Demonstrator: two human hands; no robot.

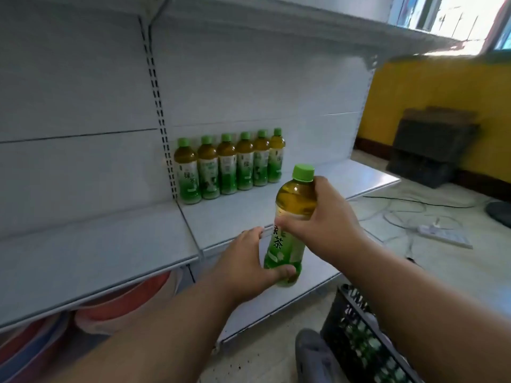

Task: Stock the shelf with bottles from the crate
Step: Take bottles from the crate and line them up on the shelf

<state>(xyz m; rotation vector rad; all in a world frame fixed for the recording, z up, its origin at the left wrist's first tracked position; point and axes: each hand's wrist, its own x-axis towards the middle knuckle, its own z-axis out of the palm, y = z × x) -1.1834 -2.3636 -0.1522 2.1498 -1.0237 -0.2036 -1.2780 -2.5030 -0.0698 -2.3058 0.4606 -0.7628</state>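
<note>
A green tea bottle [290,225] with a green cap is held upright in front of the white shelf [221,217]. My right hand [326,217] grips its upper body just below the shoulder. My left hand [249,261] wraps its base, thumb across the front. Several matching bottles [229,167] stand in a row at the back of the shelf against the rear panel. The black crate [356,335] sits on the floor at the lower right, with green bottles visible through its mesh.
A slotted shelf upright [163,128] stands left of the bottle row. Red and blue basins [91,313] are stacked under the left shelf. Cables and a power strip [442,234] lie on the floor to the right. A dark box [431,150] stands by the yellow wall.
</note>
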